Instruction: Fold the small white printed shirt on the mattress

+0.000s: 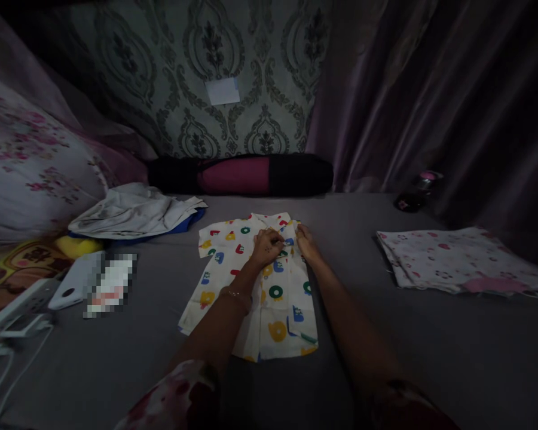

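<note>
A small white short-sleeved shirt [246, 286], printed with colourful letters, lies front up with its collar away from me. One sleeve spreads out to the left; on the right side the fabric is folded inward. My left hand [267, 247] rests over the upper chest, fingers curled and closed on the folded cloth. At the shirt's upper right edge, my right hand [306, 243] has its fingers closed on the fabric near the shoulder. The fingertips of both hands are partly hidden and dim.
Folded pale clothes [134, 212] lie at left, and a folded patterned cloth [457, 260] at right. A power strip [20, 304], a white device [78, 280] and cables occupy the left edge. A black-and-pink roll [237, 174] lines the wall; a dark bottle [416, 192] stands back right.
</note>
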`<state>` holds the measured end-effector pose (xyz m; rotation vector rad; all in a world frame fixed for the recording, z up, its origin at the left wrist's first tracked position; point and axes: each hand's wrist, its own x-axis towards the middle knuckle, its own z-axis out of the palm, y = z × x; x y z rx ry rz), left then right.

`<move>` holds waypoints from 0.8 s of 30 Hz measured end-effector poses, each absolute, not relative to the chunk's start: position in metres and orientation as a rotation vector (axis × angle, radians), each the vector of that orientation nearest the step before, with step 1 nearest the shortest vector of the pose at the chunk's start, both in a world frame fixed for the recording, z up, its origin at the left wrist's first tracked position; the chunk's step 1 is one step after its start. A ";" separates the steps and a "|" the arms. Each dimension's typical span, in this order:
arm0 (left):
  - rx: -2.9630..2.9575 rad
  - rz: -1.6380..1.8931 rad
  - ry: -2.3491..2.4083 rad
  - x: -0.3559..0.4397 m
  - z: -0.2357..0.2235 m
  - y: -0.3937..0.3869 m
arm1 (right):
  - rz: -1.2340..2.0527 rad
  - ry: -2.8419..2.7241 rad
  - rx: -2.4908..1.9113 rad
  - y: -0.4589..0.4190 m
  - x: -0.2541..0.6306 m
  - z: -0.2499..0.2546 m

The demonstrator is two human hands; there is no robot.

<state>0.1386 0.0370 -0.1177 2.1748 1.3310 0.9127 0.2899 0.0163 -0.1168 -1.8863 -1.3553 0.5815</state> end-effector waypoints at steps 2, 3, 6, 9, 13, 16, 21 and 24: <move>2.158 0.911 1.347 0.140 -0.117 0.037 | 0.446 -1.453 -1.914 0.012 0.286 -0.117; 2.144 0.924 1.357 0.140 -0.116 0.036 | 0.354 -1.524 -1.918 0.009 0.284 -0.117; 2.060 1.028 1.413 0.138 -0.116 0.036 | 0.113 -1.781 -1.875 0.001 0.272 -0.116; 1.938 1.127 1.483 0.135 -0.119 0.038 | 0.048 -1.976 -1.854 -0.006 0.259 -0.114; 1.872 1.143 1.492 0.133 -0.120 0.039 | 0.162 -2.060 -1.995 -0.008 0.251 -0.112; 1.863 1.131 1.481 0.133 -0.119 0.039 | 0.239 -2.074 -2.056 -0.007 0.253 -0.112; 1.866 1.158 1.472 0.133 -0.119 0.039 | 0.233 -2.104 -2.063 -0.007 0.254 -0.114; 1.843 1.191 1.487 0.134 -0.120 0.040 | 0.239 -2.116 -2.099 -0.006 0.253 -0.112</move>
